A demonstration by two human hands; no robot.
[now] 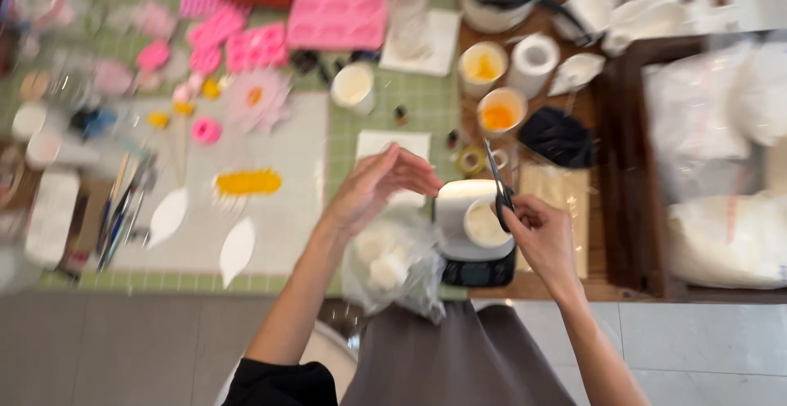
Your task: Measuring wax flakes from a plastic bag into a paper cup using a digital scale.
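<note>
The right hand (541, 234) grips black-handled scissors (498, 183), blades pointing up (away); the left hand (379, 184) pinches a clear plastic bag (393, 262).

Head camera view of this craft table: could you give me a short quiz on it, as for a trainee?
1. True or false: the right hand holds scissors.
2. Which does the left hand hold up? A) a clear plastic bag with white lumps, B) a pink mould, C) a brush.
3. What stands on the small scale between the hands?

Key: 1. True. 2. A. 3. A white cup.
</note>
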